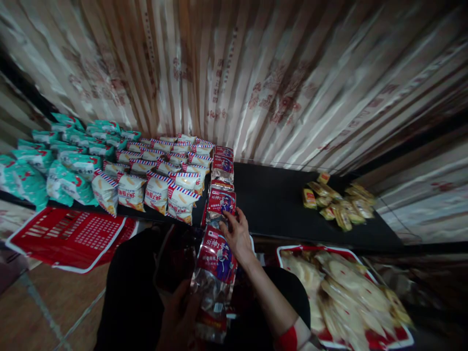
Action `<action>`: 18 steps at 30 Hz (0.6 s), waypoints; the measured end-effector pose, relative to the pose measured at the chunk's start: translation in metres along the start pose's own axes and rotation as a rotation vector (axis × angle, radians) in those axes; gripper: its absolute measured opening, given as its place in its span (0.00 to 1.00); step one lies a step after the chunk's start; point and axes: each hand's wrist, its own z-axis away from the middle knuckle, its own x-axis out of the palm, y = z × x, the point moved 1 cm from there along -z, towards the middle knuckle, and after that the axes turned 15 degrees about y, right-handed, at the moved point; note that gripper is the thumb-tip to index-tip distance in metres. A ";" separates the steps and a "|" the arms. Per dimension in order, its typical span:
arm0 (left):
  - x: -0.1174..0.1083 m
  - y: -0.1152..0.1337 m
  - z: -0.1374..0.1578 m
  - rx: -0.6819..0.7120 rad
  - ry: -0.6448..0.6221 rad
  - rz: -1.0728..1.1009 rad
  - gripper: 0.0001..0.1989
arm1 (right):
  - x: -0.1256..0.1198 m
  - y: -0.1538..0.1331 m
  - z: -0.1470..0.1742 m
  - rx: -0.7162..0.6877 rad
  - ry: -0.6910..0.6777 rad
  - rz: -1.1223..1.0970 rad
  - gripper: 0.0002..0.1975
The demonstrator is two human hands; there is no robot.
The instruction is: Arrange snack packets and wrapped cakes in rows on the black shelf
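My left hand [179, 312], dim at the bottom, is closed on the edge of red snack packets [216, 256] with clear, silvery lower parts. They hang over my lap in front of the shelf; how many overlap is hard to tell. My right hand [238, 235] reaches over them, fingers apart, its tips on a red packet [219, 201] at the shelf's front edge. Behind that one, more red packets [223, 165] stretch back in a line. Directly left stand rows of white shrimp-snack bags [157, 190] with striped tops.
Teal bags [69, 183] fill the black shelf's [266, 200] left end; small yellow packets [340, 204] lie in a pile at right. Below are a red basket [402, 339] of pale packaged food and a red white-rimmed basket [87, 239]. A patterned curtain [234, 73] hangs behind.
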 end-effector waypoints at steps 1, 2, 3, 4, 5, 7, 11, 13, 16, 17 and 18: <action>0.001 0.000 0.000 0.000 0.000 0.013 0.29 | -0.001 -0.002 -0.002 -0.019 0.006 0.039 0.20; 0.003 0.000 -0.001 0.002 0.003 0.026 0.30 | -0.002 -0.003 -0.004 -0.032 0.014 0.079 0.20; 0.004 -0.001 -0.002 0.006 0.004 0.039 0.30 | -0.002 -0.003 -0.005 -0.042 0.026 0.115 0.19; 0.006 -0.001 -0.004 0.008 0.003 0.048 0.30 | -0.001 -0.002 -0.007 -0.049 0.036 0.143 0.19; 0.007 -0.001 -0.006 0.006 -0.001 0.055 0.30 | -0.001 -0.001 -0.008 -0.051 0.046 0.157 0.19; 0.010 0.001 -0.011 -0.015 -0.004 0.066 0.29 | 0.002 0.003 -0.010 -0.053 0.066 0.135 0.18; 0.019 0.016 -0.019 -0.127 0.070 0.124 0.30 | 0.003 0.010 -0.015 -0.025 0.174 -0.092 0.17; 0.028 0.032 -0.020 -0.152 0.072 0.150 0.28 | -0.002 0.010 -0.018 0.071 0.229 -0.293 0.19; 0.049 0.055 -0.019 -0.057 -0.062 0.158 0.22 | -0.016 0.008 -0.018 0.401 0.178 -0.594 0.25; 0.057 0.060 -0.019 -0.006 -0.087 0.159 0.20 | -0.021 0.007 -0.017 0.532 0.135 -0.664 0.27; 0.065 0.064 -0.021 0.051 -0.107 0.159 0.19 | -0.026 0.006 -0.016 0.650 0.090 -0.720 0.29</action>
